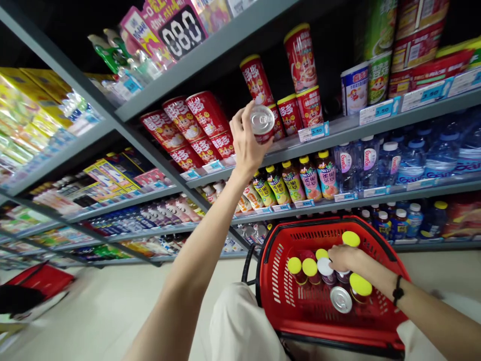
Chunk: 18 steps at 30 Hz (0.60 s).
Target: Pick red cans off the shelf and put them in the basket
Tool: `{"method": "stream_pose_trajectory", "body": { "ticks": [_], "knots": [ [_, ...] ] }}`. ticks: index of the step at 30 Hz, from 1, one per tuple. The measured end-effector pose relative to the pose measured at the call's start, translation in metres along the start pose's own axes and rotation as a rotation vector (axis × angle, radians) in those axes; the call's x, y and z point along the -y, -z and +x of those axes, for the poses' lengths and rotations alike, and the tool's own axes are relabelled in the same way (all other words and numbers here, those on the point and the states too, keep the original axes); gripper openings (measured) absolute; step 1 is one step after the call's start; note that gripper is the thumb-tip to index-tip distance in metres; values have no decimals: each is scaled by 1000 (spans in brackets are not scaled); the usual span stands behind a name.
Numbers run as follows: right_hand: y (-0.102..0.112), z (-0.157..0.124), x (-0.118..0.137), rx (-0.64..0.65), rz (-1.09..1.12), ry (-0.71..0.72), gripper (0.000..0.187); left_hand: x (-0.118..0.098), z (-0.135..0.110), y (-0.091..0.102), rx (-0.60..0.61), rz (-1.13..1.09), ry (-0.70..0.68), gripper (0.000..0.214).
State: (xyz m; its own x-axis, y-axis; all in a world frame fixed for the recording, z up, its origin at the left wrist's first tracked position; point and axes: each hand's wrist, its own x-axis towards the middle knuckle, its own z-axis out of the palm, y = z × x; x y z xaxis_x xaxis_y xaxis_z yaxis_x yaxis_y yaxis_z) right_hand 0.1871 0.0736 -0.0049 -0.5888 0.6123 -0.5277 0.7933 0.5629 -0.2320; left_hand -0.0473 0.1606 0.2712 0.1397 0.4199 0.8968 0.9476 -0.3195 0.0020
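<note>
My left hand is closed round a red can at the front edge of the shelf; its silver pull-tab lid faces me. Just behind it are more red cans, some stacked. My right hand reaches into a red shopping basket, fingers curled down among the bottle caps, and what they grip is hidden. Near it are a white-capped bottle, a large yellow-lidded jar and another yellow lid. A silver-topped can stands in the basket, close below this hand.
Stacked red cans fill the shelf to the left. Below are Nestle bottles and water bottles. Shelf edges carry price tags. The basket's black handle sticks out left. Another red basket is at far left.
</note>
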Motion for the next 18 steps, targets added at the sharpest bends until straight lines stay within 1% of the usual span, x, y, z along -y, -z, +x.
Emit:
{"method": "stream_pose_trajectory", "body": {
  "ticks": [2,3,5,6,7,8,9,10,11,12,13,14,15,16,17,18],
  "knots": [
    [-1,-3,-1,-11,-5,20,43,-17,-14,8,-84,35,-41,70],
    [-1,-4,-2,-19,-8,32,42,-25,-22,14,-147,65,-65,68],
    [0,-4,-4,-64,-2,65,42,-43,-40,26,-303,100,-135,73],
    [2,-4,-4,-107,17,86,41,-53,-50,32,-364,89,-168,78],
    [4,-2,-5,-166,59,112,40,-62,-61,38,-398,56,-201,82],
    [7,-1,-5,-241,136,139,38,-70,-75,42,-376,10,-222,81],
    [11,2,-5,-317,263,169,36,-78,-90,44,-319,-56,-229,80],
    [15,4,-4,-377,447,192,35,-85,-107,44,-247,-144,-216,77],
    [19,7,-3,-417,684,208,37,-90,-125,42,-172,-248,-176,74],
    [22,9,-1,-420,963,219,42,-94,-145,37,-90,-365,-75,73],
    [25,11,1,-396,1257,217,48,-96,-166,29,6,-488,73,74],
    [27,14,4,-364,1523,221,55,-98,-187,20,92,-615,258,75],
    [27,17,7,-318,1738,216,61,-99,-207,9,200,-740,489,75],
    [25,20,10,-272,1893,200,64,-98,-226,-2,290,-848,717,76],
    [21,23,13,-230,1989,173,64,-98,-243,-12,368,-927,917,78],
    [16,26,17,-194,2042,126,61,-96,-258,-22,445,-985,1087,80]
  ]
}}
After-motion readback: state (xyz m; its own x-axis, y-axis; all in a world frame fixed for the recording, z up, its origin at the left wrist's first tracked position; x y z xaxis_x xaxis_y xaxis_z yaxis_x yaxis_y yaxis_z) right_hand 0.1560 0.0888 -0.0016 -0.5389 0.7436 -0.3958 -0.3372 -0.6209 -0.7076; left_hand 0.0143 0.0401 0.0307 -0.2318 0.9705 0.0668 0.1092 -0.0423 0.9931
